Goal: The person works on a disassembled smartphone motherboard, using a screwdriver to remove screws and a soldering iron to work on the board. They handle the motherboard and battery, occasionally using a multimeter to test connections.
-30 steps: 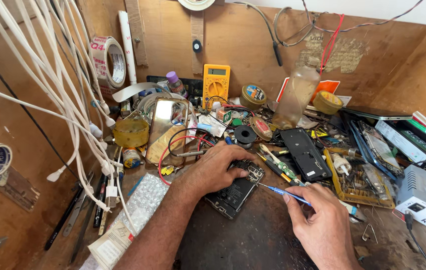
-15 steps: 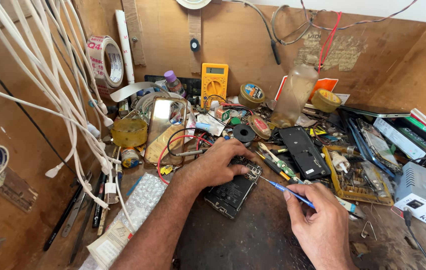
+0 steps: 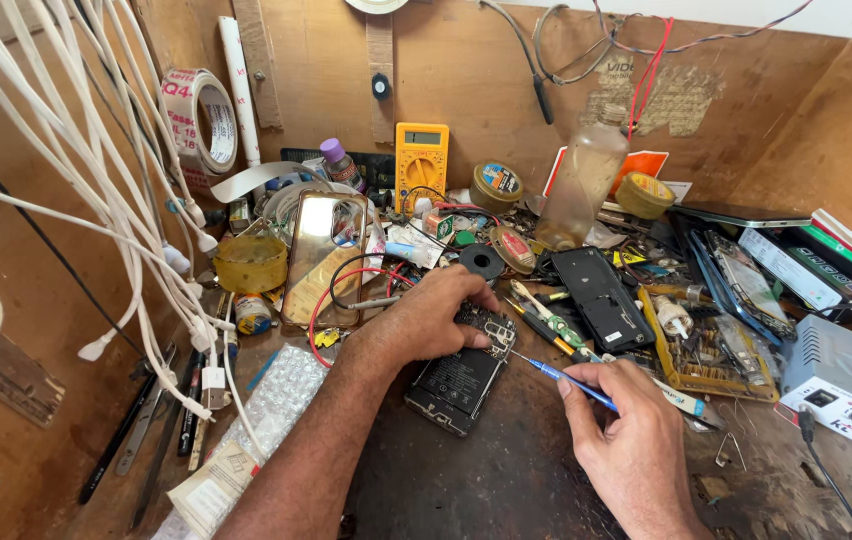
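An opened black phone (image 3: 459, 385) lies on the dark bench with its back cover off and its circuit board showing. My left hand (image 3: 436, 316) rests on the phone's upper end and pins it down with the fingers. My right hand (image 3: 634, 440) holds a thin blue-handled screwdriver (image 3: 568, 379) like a pen. Its metal tip touches the board near the phone's top right corner, just below my left fingers.
A black phone back cover (image 3: 603, 297) lies to the right, next to a tray of small parts (image 3: 708, 343). A yellow multimeter (image 3: 421, 160), a plastic bottle (image 3: 582, 185), tape rolls (image 3: 208, 122) and hanging white cables (image 3: 96, 190) crowd the back and left. A grey power unit (image 3: 839, 372) sits at right.
Both hands stay in nearly the same place on the phone; the screwdriver tip stays at the board. The view has shifted only slightly.
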